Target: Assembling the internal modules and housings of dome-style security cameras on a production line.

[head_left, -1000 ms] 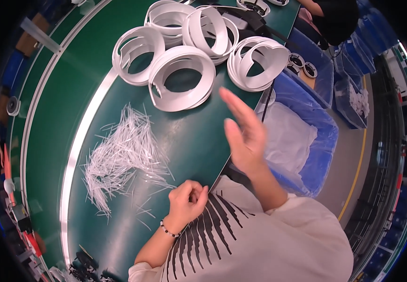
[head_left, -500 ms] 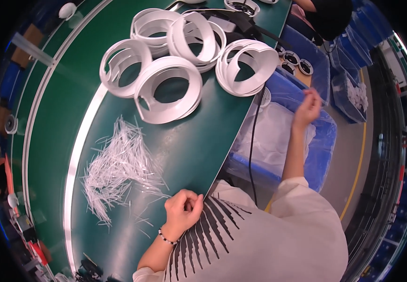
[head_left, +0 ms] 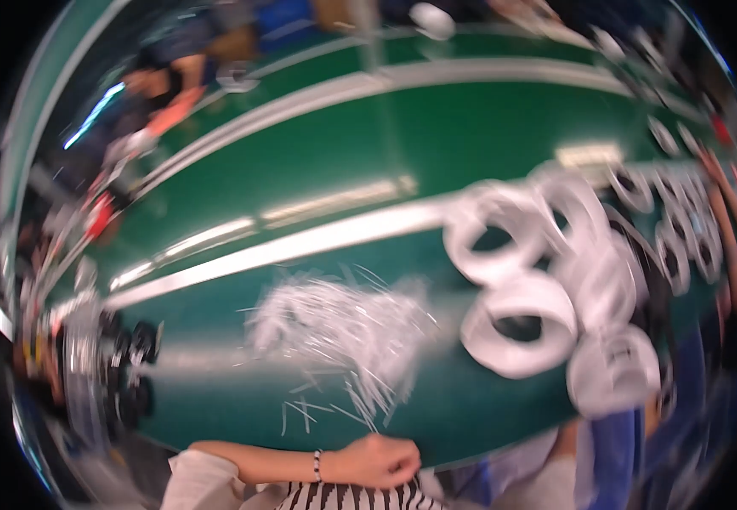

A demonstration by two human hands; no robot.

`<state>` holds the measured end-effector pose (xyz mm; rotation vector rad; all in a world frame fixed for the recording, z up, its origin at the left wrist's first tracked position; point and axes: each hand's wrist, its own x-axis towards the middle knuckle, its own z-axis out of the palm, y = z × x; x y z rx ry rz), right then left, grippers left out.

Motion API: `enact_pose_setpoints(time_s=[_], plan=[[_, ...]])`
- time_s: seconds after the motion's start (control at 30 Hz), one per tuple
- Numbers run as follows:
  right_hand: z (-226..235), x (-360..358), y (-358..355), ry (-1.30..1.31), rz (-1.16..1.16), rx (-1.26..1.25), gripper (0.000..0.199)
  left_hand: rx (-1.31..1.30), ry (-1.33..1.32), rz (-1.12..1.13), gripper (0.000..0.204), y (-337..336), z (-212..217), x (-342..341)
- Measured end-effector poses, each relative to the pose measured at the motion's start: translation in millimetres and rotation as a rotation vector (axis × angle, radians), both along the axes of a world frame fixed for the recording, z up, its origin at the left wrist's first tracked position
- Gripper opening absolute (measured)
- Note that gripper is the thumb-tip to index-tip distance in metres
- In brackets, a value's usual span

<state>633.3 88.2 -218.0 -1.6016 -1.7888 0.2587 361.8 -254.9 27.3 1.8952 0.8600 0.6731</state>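
My left hand [head_left: 381,461] rests at the near edge of the green table [head_left: 215,399], its fingers curled in and nothing seen in them. Just beyond it lies a loose heap of thin white plastic strips [head_left: 343,327], a few strewn toward me. To the right of the heap stand several stacks of white curved bands rolled into rings [head_left: 517,327], smeared by motion. The nearest ring stack [head_left: 613,370] sits at the table's right front edge. Of my right arm only a blurred patch of forearm shows below those stacks; its hand cannot be made out.
Dark round parts [head_left: 135,365] stand at the table's left end beside clear plastic. Black-and-white round parts [head_left: 679,229] stand in rows at the far right, near another person's arm [head_left: 730,229]. A blue bin [head_left: 615,450] sits below the right front edge. Another person [head_left: 169,93] is across the table.
The view has swung left, so the strips and rings now lie farther right and the table runs across. My right hand, raised over the blue bin before, no longer shows clearly. My left hand stays curled.
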Motion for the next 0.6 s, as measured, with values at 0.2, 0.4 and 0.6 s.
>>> enact_pose_setpoints(time_s=[0.2,0.4,0.6], plan=[[86,-232,52,0.385,0.570,0.163,0.030,-0.033,-0.106,0.011,0.014,-10,0,-9],[98,-382,-33,0.748,0.991,0.000,0.031,0.002,-0.166,-0.005,0.009,-9,0,-2],[106,-433,-96,1.045,1.160,-0.213,0.033,0.106,-0.290,-0.003,0.009,-13,-10,-1]])
